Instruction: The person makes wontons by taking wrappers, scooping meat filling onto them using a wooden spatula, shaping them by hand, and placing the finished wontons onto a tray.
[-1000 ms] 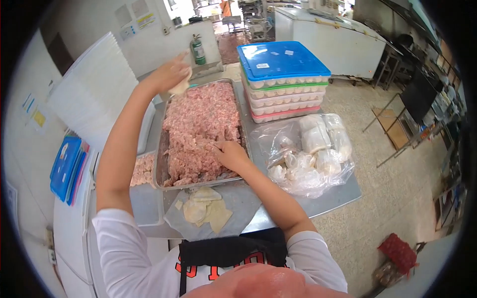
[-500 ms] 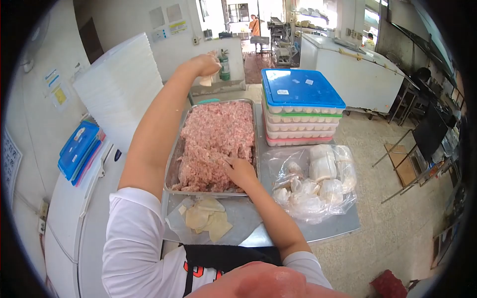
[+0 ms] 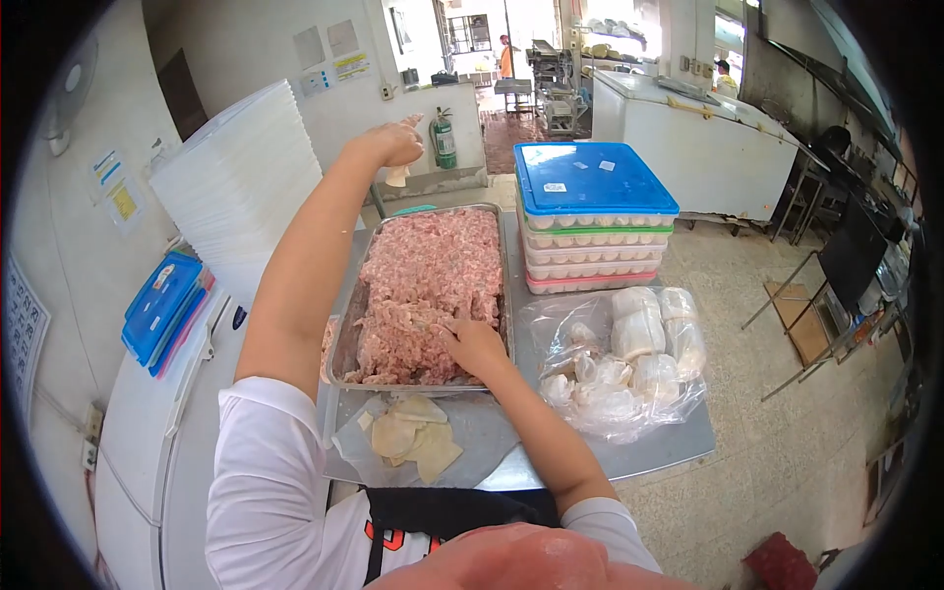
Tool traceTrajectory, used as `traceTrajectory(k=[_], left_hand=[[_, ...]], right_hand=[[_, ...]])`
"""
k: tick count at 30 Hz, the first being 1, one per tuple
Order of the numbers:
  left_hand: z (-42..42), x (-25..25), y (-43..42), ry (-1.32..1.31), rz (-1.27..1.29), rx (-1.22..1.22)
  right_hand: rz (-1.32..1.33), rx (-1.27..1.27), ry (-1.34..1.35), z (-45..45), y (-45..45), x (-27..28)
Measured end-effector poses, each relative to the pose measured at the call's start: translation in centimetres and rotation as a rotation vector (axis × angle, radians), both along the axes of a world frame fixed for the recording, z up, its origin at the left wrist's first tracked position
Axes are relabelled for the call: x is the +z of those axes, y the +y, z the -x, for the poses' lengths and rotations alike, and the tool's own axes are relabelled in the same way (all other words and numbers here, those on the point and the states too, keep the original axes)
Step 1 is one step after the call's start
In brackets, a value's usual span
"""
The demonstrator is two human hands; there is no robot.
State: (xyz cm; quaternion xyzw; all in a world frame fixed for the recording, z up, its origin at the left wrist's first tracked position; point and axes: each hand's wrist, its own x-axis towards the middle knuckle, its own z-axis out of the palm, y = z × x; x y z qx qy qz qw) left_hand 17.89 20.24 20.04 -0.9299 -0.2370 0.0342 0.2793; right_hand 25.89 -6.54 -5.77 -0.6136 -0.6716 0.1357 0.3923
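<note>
Against pink minced meat [image 3: 431, 246] rests the right hand [image 3: 476, 349], grip unclear; left hand [image 3: 395, 146] holds a thin pale sheet [image 3: 397, 177]; white rectangular labels [image 3: 555, 187] appear illegible.

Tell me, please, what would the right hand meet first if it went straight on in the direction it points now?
The ground meat: the right hand looks in contact with it, so it would probably just push further in, though the depth is hard to judge.

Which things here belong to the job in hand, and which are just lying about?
Probably the job's: minced meat, metal tray, pale sheets, stacked boxes, bagged packs.
Probably just lying about: fire extinguisher, wall fan, red bundle.
</note>
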Motion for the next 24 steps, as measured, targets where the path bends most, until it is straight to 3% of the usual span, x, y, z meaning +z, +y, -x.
traceTrajectory(k=[3,6,9,12,24], left_hand=[[0.0,-0.7,-0.3,-0.118,0.064,0.024],[-1.4,1.5,-4.9,0.340,-0.034,0.115],[-0.6,1.0,-6.6,0.008,0.103,0.026],[-0.9,0.8,-6.9,0.160,0.019,-0.018],[1.5,-1.2,-4.9,-0.106,0.294,-0.073]], right_hand=[[0.027,-0.009,-0.026,-0.1,0.3,-0.4],[0.042,-0.026,-0.023,0.0,0.3,-0.6],[0.051,-0.031,-0.011,0.0,0.2,-0.5],[0.077,-0.045,-0.029,0.2,0.1,-0.2],[0.081,-0.028,0.000,0.2,0.1,-0.3]])
